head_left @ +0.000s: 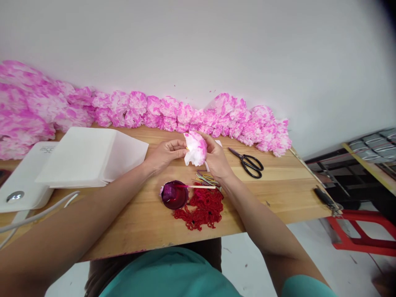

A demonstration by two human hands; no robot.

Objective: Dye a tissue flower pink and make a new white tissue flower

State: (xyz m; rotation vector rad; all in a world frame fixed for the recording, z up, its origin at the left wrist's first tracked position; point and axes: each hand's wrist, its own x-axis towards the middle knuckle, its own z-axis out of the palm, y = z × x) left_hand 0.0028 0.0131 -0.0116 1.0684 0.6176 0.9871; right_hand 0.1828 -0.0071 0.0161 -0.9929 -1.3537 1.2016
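Both my hands meet above the middle of the wooden table and hold one pink-and-white paper flower. My left hand pinches its left side. My right hand cups its right side from behind. Just below them stands a small bowl of dark pink dye with a stick resting across its rim. A heap of red rubber bands lies to the bowl's right, with several coloured bands above it.
A long row of finished pink paper flowers lines the wall. A stack of white paper lies at the left over a white device with a cable. Black scissors lie at the right. A red stool stands beyond the table's right edge.
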